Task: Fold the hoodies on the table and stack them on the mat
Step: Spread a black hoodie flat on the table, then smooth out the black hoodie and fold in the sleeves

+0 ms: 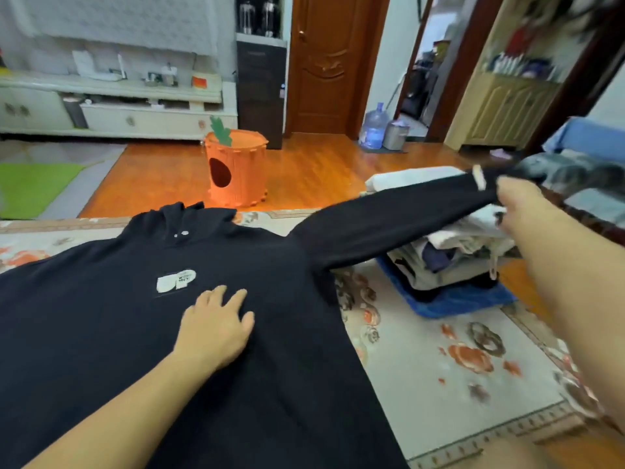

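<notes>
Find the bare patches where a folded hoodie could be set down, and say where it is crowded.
Bare patch: the flowered cloth between the black hoodie and the right arm, just near the blue mat. Crowded: the mat carries a stack of folded clothes, with the lifted sleeve across it; the hoodie covers the left.

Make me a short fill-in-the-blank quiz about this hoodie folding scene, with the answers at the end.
1. The left hand lies flat on the chest of the ____ hoodie.
2. The right hand holds the hoodie's ____ stretched out to the side.
3. The pile of folded clothes sits on a ____ mat.
4. The orange carrot-shaped house stands on the ____ floor.

Answers: black; sleeve; blue; wooden
</notes>
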Available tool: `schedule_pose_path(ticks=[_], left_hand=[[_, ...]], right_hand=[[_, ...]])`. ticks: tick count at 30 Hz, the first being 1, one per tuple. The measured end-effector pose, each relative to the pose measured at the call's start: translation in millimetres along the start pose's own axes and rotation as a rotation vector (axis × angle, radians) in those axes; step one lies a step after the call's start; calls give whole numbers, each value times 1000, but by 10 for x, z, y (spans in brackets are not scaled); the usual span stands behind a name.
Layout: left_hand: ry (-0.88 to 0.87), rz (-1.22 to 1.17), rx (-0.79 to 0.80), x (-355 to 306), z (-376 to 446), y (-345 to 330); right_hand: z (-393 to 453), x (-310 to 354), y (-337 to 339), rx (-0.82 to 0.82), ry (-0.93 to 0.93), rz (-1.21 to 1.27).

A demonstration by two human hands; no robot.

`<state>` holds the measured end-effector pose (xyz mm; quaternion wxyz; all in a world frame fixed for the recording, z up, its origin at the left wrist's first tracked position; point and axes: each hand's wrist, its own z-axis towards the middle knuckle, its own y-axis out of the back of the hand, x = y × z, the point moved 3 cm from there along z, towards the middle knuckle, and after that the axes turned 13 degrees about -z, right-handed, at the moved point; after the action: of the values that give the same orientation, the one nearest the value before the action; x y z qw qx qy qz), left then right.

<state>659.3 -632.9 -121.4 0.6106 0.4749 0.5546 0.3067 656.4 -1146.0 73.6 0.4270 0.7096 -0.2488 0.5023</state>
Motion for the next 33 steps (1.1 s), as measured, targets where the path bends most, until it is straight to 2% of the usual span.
schedule_pose_path(ticks=[3,5,8,10,12,14,15,16,17,18,19,20,21,22,23,25,28,31,33], left_hand=[[-82,6,186,-263,-86,-354],[-82,58,253,-281,-185,-588],[-104,110,171,-260,-273,-673],[-142,98,126,-264,-323,-649],[-184,56,71,-257,-375,-616],[-249,-30,-49,-255,-428,-561],[-297,-75,-124,-251,-440,-539],[-337,-94,-208,-252,-455,-518],[-361,-100,-290,-264,-473,-492],[-381,-97,-348,-294,-494,-452],[-408,-107,-383,-323,-540,-413],[-427,-130,-408,-341,-613,-365],[-416,-157,-418,-315,-700,-303],[-362,-181,-409,-229,-815,-232],[-270,-197,-383,-69,-954,-160],[-45,-150,-384,457,-1333,17],[328,37,-456,1425,-2058,325],[759,-10,-388,2016,-2631,485],[861,-22,-341,2114,-2758,459]], right_hand=[[31,-474,201,83,-167,11],[-62,-518,170,97,-120,30],[-182,-406,62,-41,-63,153],[-209,-393,32,-249,-126,355],[-243,-482,39,-397,-121,377],[-424,-578,-58,-494,-133,313],[-572,-667,-77,-573,-137,201],[-794,-721,-101,-641,3,-2],[-1101,-711,-217,-612,286,-251],[-1401,-748,-432,-457,638,-447],[-1731,-915,-687,-224,881,-547],[-2080,-1133,-905,30,990,-633],[-2351,-1381,-1078,230,1011,-761],[-2494,-1643,-1182,373,952,-891],[-2542,-1902,-1236,447,865,-982],[-2556,-2194,-1203,412,785,-1084],[-2655,-2289,-1096,345,716,-1163],[-2884,-2332,-1087,309,808,-1243],[-2994,-2322,-1041,344,859,-1285]])
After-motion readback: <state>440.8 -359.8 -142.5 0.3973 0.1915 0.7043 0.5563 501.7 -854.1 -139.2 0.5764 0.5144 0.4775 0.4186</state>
